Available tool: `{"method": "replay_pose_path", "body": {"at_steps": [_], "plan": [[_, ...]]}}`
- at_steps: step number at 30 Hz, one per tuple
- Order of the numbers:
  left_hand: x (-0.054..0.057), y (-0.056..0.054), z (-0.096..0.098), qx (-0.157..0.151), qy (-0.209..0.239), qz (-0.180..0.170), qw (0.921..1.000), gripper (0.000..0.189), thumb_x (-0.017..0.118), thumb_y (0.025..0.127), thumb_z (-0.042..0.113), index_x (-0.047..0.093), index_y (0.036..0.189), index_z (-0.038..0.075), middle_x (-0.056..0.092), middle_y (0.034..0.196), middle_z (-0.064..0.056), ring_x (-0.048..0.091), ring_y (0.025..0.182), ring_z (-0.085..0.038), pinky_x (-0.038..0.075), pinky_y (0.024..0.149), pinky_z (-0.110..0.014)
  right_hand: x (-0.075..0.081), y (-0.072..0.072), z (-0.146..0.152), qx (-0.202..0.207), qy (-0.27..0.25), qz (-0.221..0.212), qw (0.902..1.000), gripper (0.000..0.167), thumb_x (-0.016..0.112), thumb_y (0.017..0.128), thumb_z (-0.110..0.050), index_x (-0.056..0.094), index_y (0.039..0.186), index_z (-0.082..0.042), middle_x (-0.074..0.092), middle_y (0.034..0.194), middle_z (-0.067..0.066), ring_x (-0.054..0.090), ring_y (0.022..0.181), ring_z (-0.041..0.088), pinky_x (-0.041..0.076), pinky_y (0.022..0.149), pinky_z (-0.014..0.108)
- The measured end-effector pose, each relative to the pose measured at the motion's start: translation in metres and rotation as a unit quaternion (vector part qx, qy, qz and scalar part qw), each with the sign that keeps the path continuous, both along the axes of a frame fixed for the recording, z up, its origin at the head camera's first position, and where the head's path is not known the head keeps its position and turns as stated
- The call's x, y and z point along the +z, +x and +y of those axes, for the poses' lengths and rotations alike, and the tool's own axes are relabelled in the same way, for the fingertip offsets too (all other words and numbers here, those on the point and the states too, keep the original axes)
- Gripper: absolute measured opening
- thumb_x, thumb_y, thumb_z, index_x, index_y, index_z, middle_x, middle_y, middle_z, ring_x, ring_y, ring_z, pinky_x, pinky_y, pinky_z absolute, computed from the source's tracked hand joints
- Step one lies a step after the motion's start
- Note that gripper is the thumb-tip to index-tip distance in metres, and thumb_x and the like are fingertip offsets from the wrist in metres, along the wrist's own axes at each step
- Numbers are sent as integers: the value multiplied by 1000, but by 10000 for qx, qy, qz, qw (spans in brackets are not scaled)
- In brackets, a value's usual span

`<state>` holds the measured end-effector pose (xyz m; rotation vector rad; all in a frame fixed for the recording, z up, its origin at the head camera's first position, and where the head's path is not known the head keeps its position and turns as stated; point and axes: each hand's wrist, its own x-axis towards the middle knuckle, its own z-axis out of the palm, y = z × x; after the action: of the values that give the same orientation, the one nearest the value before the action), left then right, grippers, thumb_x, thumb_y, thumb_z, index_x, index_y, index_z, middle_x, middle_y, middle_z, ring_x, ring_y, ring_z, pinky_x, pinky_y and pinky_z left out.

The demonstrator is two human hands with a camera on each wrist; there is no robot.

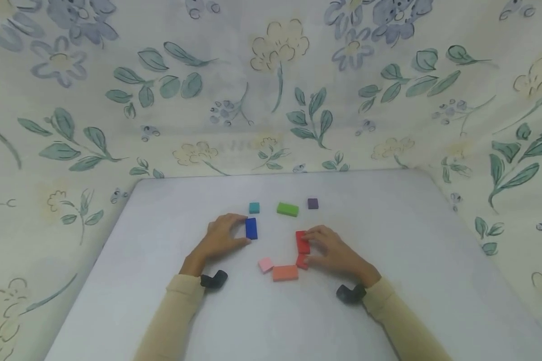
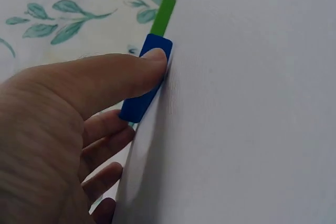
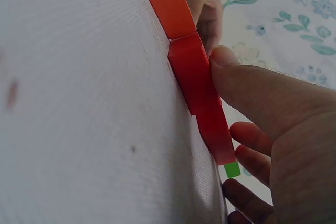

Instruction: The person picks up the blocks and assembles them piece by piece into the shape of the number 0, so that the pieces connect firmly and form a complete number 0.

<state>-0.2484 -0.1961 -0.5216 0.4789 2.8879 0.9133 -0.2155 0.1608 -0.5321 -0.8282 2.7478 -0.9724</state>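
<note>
My left hand (image 1: 223, 235) grips a blue rectangular block (image 1: 251, 228) at its two ends, thumb at the near end and a finger at the far one. In the left wrist view the thumb overlaps the blue face. My right hand (image 1: 336, 250) rests at a pair of red blocks. A fingertip lies over the longer red block (image 1: 303, 245), while the thumb touches the smaller red block (image 1: 301, 261) in front of it. An orange block (image 1: 285, 273) adjoins the small red one, and a tilted pink block (image 1: 265, 264) meets the orange block's left end.
Farther back on the white table (image 1: 343, 326) stand a teal cube (image 1: 254, 207), a green block (image 1: 287, 209) and a dark purple cube (image 1: 313, 203). Floral cloth (image 1: 253, 100) rises behind the table's far edge. Each wrist wears a black camera.
</note>
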Motion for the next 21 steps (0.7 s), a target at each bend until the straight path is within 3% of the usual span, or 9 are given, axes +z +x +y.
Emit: {"method": "replay_pose_path", "body": {"at_steps": [6, 11, 15, 21], "plan": [[-1, 6, 0, 209, 589, -240, 9978, 67, 78, 82, 42, 54, 139, 14, 55, 143, -9, 42, 140, -35, 24, 114, -59, 0, -2, -2, 5, 46, -29, 10000, 53, 79, 84, -39, 60, 133, -27, 53, 137, -9, 48, 131, 15, 49, 106, 44], [5, 8, 9, -50, 1059, -538, 9929, 68, 81, 79, 44, 55, 136, 19, 56, 140, -6, 43, 139, -34, 29, 116, -62, 1, -2, 0, 28, -38, 74, 10000, 53, 79, 84, -37, 61, 132, -25, 54, 135, -6, 49, 130, 18, 49, 106, 46], [7, 11, 17, -396, 981, -649, 9923, 67, 82, 78, 43, 56, 135, 20, 58, 137, -3, 47, 137, -30, 32, 115, -60, 2, -2, -1, 21, -82, 51, 10000, 53, 79, 84, -36, 61, 132, -24, 54, 135, -5, 49, 130, 19, 48, 107, 46], [4, 18, 20, -534, 777, -646, 9934, 62, 81, 79, 39, 57, 133, 20, 59, 137, -2, 47, 137, -28, 31, 116, -59, 2, 0, -3, -43, -40, -105, 9999, 53, 79, 84, -38, 61, 132, -25, 54, 135, -7, 48, 131, 17, 47, 108, 46]]}}
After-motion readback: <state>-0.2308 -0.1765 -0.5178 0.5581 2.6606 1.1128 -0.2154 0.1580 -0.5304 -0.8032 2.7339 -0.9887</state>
